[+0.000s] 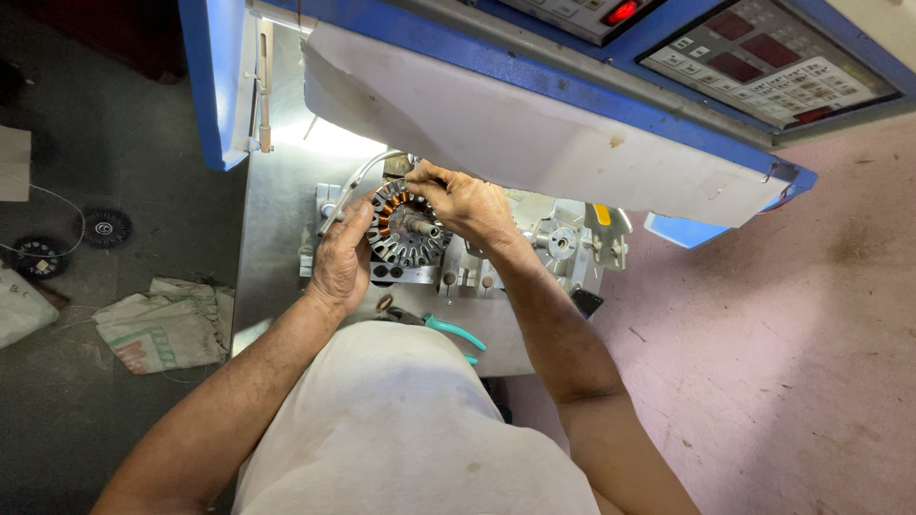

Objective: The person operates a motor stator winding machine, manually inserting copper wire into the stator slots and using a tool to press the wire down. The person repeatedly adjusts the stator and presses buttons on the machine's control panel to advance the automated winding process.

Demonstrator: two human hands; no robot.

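a: where does the stator (408,227) sit relative to the two hands?

b: right between them. it is mounted on the metal fixture (448,272) on the desk (277,238), its toothed round face turned up toward the camera, with a short shaft (417,225) poking out of its centre.

a: so the axis runs which way?

b: the shaft points up and a little to the right, more or less at the viewer; the ring of teeth lies flat around it.

a: and the left hand (342,257)?

b: it cups the ring's left edge, fingers curled against the rim, thumb side up near the bent metal tube (355,183). it looks closed on the stator's edge.

a: the right hand (465,202)?

b: it comes over from the upper right, fingers pinched together at the top of the ring by the copper windings (385,221). whether it pinches a wire there i cannot tell; it is too small to see.

a: which is nearer?

b: both touch it, the left from the side, the right from above.

a: anything else close by?

b: green-handled pliers (441,329) lie on the desk just below the fixture, untouched.
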